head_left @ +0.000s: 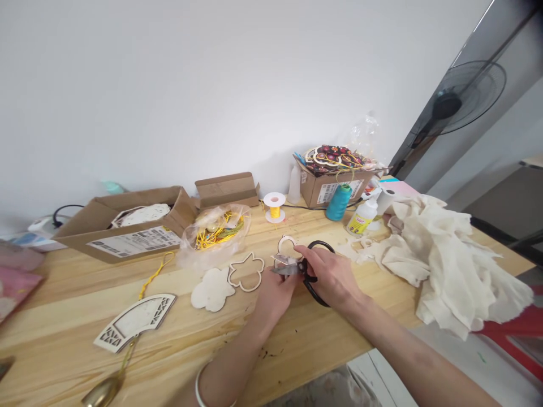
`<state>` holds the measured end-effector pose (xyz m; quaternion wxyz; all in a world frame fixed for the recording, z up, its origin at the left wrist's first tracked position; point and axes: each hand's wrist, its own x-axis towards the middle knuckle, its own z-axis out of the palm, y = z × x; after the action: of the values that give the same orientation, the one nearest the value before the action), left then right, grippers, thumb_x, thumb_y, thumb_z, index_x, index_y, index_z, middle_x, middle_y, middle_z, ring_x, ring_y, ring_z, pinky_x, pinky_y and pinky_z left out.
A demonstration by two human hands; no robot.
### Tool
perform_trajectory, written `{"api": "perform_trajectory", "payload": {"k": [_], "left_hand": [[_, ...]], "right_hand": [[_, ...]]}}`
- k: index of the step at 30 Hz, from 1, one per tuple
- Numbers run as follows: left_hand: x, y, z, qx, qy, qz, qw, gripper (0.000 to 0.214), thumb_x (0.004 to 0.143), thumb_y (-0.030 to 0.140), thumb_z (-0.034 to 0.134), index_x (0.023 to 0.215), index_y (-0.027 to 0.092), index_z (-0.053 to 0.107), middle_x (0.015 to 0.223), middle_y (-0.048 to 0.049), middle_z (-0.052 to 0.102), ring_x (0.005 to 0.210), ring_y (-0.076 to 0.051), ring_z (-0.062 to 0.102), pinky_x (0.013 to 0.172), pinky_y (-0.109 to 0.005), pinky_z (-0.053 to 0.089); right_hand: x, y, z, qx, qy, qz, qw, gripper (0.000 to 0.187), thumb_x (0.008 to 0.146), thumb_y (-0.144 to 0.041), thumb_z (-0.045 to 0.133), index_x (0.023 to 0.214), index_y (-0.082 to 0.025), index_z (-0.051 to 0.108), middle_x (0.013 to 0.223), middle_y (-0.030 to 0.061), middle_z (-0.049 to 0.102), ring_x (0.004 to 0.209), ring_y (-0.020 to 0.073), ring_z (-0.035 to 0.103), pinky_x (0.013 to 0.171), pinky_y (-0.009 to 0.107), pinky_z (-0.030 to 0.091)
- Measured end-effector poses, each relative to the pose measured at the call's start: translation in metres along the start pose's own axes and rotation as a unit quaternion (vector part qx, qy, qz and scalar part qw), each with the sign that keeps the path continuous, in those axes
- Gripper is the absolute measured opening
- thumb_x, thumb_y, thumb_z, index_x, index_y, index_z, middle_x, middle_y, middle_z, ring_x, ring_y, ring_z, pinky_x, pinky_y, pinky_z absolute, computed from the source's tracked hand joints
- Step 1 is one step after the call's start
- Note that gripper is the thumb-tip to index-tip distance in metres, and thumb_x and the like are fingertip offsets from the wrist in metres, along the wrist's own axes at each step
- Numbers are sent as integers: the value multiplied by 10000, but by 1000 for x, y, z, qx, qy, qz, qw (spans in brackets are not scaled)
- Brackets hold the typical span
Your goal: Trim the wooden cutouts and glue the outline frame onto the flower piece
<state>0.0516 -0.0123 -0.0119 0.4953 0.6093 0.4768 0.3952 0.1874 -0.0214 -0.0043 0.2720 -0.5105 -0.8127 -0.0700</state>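
My right hand [333, 275] is closed on the black handles of a pair of scissors [316, 270], whose short blades point left. My left hand [274, 294] is closed just under the blades; what its fingers pinch is hidden. A small round wooden ring piece [287, 244] lies just beyond the blades. A flower-shaped wooden outline [246, 272] and a flower-shaped cream cutout [212, 290] lie on the wooden table [178, 350] to the left of my hands. A fan-shaped wooden frame [134, 320] with a yellow cord lies further left.
A plastic bag of yellow cords [216, 230], an open cardboard box [123, 223], a yellow thread spool [275, 207], a teal thread cone [338, 202], a glue bottle [361, 217] and a box of decorated pieces [333, 172] line the back. Cream cloth [449, 260] is heaped at right. A fan [460, 102] stands beyond.
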Motion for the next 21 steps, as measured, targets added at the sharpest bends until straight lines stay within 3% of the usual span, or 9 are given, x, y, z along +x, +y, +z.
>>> {"api": "perform_trajectory", "payload": {"k": [4,9,12,16,21], "left_hand": [[0,3,2,-19,8,-15,1000,152,717,222,526,656,175,658,646,-10,660,798,-203,610,725,-286,455],[-4,11,5,-206,6,-132,970,151,707,253,587,793,155,663,759,-44,702,791,-194,643,802,-329,469],[-3,6,5,-317,2,-136,939,171,699,256,615,822,144,654,813,-58,703,821,-185,643,818,-329,477],[0,-1,3,-379,-8,-124,917,169,691,237,635,819,131,663,819,-56,696,804,-169,643,810,-313,489],[1,1,2,-385,-6,-136,913,156,686,217,643,811,127,667,787,-57,695,726,-148,646,766,-287,503]], "right_hand": [[2,6,-1,-15,34,-11,999,425,640,-108,496,1059,-156,549,662,23,591,552,129,498,466,217,329],[1,39,-22,-55,88,150,983,365,676,-114,464,1013,-186,585,696,25,633,586,141,555,508,225,378],[-7,59,-34,-104,41,212,971,375,666,-129,490,1017,-210,596,669,13,645,570,160,571,471,234,356],[-19,70,-35,-125,-26,248,960,348,683,-156,492,1004,-231,604,640,14,653,556,176,581,435,234,321],[-22,69,-27,-57,-12,285,957,285,693,-212,508,954,-249,616,655,19,661,550,180,586,450,240,354]]}}
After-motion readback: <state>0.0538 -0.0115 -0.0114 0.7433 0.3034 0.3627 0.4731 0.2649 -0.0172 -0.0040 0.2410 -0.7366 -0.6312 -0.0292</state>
